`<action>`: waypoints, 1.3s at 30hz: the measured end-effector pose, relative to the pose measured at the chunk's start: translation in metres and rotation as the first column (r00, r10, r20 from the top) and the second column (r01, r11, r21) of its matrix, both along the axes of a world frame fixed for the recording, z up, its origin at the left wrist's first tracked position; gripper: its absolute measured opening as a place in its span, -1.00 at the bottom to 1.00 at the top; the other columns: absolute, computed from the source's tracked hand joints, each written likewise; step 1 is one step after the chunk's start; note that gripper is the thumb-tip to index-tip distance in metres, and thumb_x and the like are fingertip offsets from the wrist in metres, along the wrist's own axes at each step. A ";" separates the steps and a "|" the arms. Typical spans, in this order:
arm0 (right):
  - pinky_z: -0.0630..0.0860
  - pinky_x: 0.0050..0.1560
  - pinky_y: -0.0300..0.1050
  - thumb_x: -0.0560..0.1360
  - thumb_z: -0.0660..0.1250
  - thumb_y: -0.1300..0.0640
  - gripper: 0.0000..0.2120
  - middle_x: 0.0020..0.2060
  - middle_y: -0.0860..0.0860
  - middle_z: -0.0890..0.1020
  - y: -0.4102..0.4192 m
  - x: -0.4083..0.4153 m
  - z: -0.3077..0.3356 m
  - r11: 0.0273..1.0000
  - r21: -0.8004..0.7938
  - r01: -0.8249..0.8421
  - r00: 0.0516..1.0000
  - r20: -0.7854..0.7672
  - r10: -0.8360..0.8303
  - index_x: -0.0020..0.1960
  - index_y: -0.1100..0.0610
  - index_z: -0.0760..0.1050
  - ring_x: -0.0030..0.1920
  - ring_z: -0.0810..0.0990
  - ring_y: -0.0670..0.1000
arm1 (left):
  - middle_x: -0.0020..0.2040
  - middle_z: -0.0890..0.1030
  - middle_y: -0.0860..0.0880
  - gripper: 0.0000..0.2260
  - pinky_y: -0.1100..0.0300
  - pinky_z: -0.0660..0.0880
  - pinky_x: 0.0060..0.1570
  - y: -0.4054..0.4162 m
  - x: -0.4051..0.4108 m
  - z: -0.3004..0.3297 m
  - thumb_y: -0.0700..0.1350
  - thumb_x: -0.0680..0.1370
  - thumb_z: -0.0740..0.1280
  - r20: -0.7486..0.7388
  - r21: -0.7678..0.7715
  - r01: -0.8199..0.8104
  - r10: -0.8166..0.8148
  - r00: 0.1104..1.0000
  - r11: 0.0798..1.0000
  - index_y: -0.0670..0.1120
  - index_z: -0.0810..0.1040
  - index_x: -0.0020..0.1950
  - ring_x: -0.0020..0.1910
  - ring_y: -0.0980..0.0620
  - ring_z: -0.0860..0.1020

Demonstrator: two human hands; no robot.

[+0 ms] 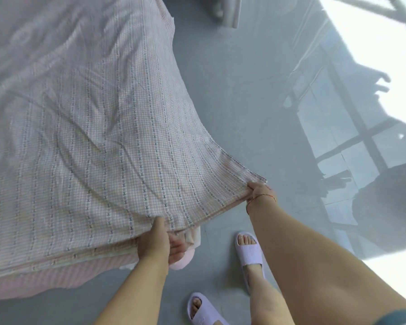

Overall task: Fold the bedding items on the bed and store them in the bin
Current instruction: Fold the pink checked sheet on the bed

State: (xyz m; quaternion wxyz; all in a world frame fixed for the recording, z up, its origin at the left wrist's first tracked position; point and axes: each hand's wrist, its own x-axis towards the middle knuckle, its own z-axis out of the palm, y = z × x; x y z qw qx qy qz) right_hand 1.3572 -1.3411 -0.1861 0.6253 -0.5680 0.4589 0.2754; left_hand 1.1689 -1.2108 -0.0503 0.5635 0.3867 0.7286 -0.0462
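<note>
- Glossy grey floor runs beside the bed, and we stand there in lilac slippers.
- Our pink checked sheet spreads over the bed, away from us.
- Our left hand grips its near edge, thumb on top.
- Our right hand pinches the corner, lifted clear over the floor.

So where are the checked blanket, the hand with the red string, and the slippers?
checked blanket (99, 141): head view, middle of the spread cloth.
right hand (259, 191): head view, back of the hand, gripping the blanket's corner.
slippers (250, 250): head view, strap of the farther one.
</note>
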 end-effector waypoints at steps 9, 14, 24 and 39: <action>0.52 -0.15 -0.13 0.52 0.18 0.39 -0.89 -0.27 0.12 0.50 0.048 0.000 0.102 0.917 0.370 -0.146 0.989 0.083 0.124 -0.14 0.30 0.44 -0.31 0.47 0.06 | -0.29 0.62 -0.12 -0.67 0.19 0.49 -0.37 0.049 0.041 0.052 -0.06 0.62 0.15 0.255 0.168 0.301 -0.336 0.907 0.939 -0.21 0.55 -0.20 -0.29 -0.04 0.59; 0.54 -0.29 -0.11 0.45 0.22 0.47 -0.91 -0.28 0.17 0.54 0.096 -0.026 0.167 0.864 0.376 -0.335 0.928 0.288 0.234 -0.07 0.36 0.45 -0.32 0.54 0.11 | -0.14 0.61 -0.11 -0.78 0.16 0.55 -0.15 0.078 0.047 0.080 -0.09 0.64 0.19 0.385 0.230 0.315 -0.383 0.840 0.921 -0.15 0.57 -0.06 -0.18 0.00 0.57; 0.38 -0.33 -0.15 0.28 0.40 0.21 -0.86 -0.55 -0.11 0.50 0.168 -0.138 0.237 0.663 -0.159 -0.732 0.474 0.581 0.662 -0.42 0.05 0.53 -0.42 0.44 -0.05 | -0.13 0.71 -0.11 -0.27 -0.10 0.60 0.04 0.144 0.014 0.129 0.43 0.11 0.41 0.410 0.230 0.274 -0.349 0.843 0.934 -0.14 0.68 -0.04 -0.11 -0.14 0.68; 0.27 -0.39 -0.14 0.24 0.29 0.09 -0.82 -0.49 0.06 0.34 0.221 -0.176 0.273 0.637 -0.219 -0.739 0.415 0.597 0.687 -0.43 0.14 0.33 -0.44 0.30 -0.02 | 0.53 0.24 -0.08 -0.39 -0.06 0.08 0.45 0.220 0.024 0.195 0.33 0.59 -0.08 0.183 0.268 0.809 -0.852 0.490 0.523 0.01 0.49 0.38 0.52 -0.09 0.16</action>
